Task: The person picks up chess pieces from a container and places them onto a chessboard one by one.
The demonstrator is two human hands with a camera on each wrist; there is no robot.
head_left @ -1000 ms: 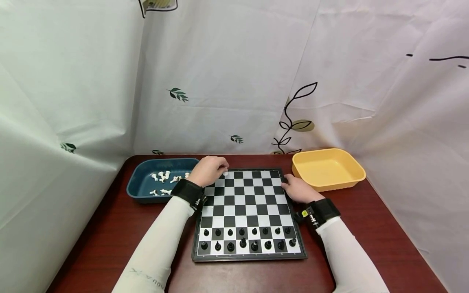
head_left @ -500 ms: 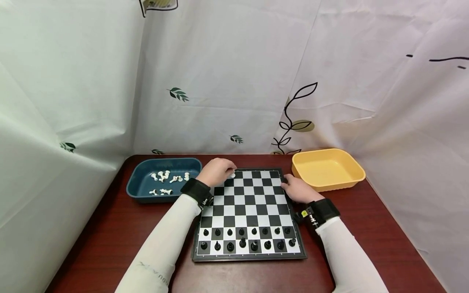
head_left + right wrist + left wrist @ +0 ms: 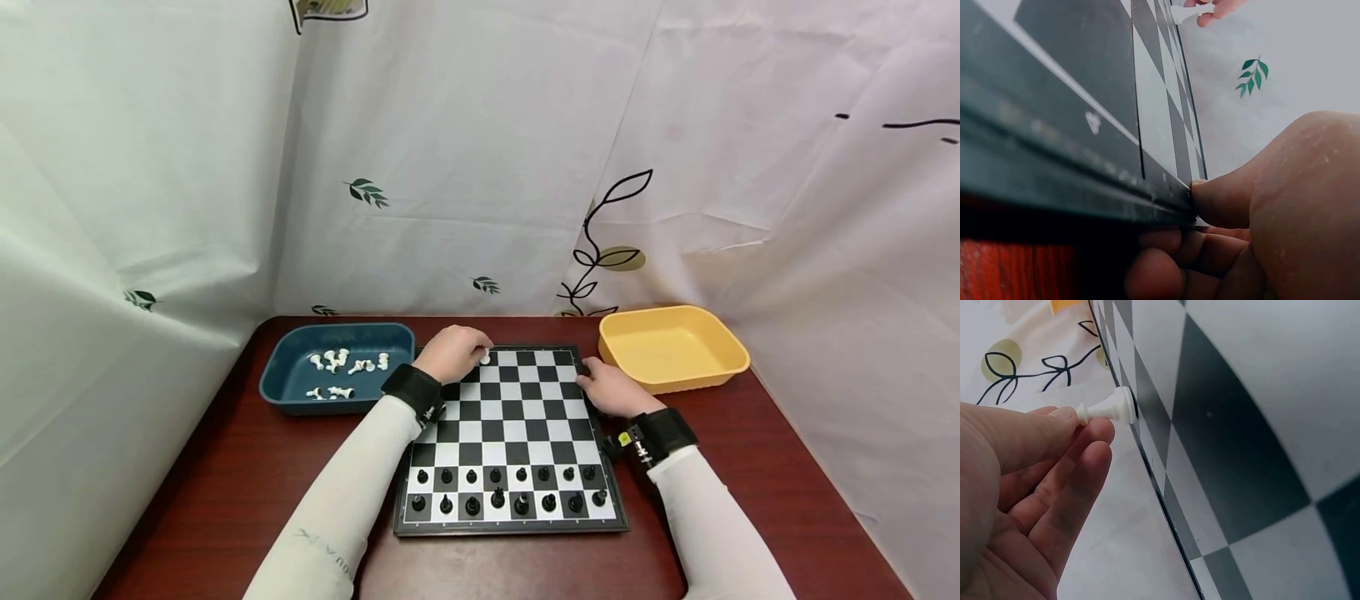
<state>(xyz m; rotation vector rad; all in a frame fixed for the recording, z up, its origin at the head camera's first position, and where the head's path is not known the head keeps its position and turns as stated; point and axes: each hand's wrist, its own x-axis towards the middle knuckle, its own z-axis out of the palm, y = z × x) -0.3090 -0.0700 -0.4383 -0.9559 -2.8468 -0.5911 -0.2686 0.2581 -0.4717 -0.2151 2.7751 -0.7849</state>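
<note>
My left hand [image 3: 452,354] pinches a white chess piece [image 3: 1102,411] by its top between thumb and fingertips. The piece's base is at the surface of the chessboard [image 3: 492,408], on the far row left of the middle; whether it fully touches is hard to tell. At the board's right side, near the far corner, my right hand [image 3: 611,390] grips the edge, with the thumb [image 3: 1222,197] on top and the other fingers curled underneath. Black chess pieces [image 3: 497,498] stand upright in two rows on the near side.
Left of the board sits a blue tray [image 3: 281,379] with several white chess pieces [image 3: 341,392] lying in it. Behind my right hand is a yellow tray [image 3: 675,342]. All stand on a dark red table [image 3: 225,492], with white printed cloth [image 3: 450,167] around it.
My left hand has moved right along the board's far row with the white chess piece, uncovering more of the blue tray. The right hand stays on the edge.
</note>
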